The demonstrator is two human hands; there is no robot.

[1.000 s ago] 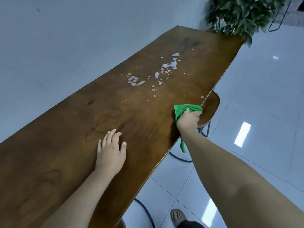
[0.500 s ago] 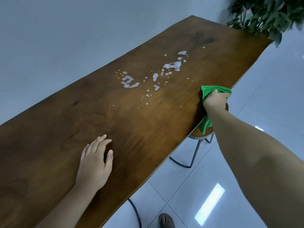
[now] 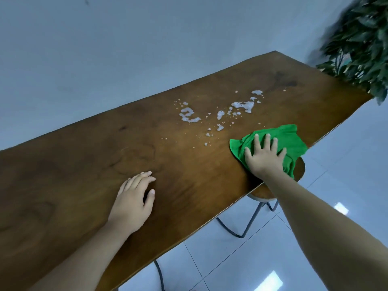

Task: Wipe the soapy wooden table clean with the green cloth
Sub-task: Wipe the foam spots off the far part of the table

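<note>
Green cloth (image 3: pixel 291 139): soft, crumpled, lay on the wooden table (image 3: pixel 84 164) at its near edge, one corner hanging over. Right hand (image 3: pixel 263 156) pressed flat on it, fingers spread. Soap foam (image 3: pixel 241 106): white blotches and droplets just beyond the cloth. Left hand (image 3: pixel 132 203) rested palm-down on bare, dark-grained wood, fingers loosely together. Round wooden stool (image 3: pixel 268 191) on metal legs stood beneath.

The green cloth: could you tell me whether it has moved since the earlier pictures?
Yes. The green cloth has moved from the table's near edge inward, toward the soap foam.
</note>
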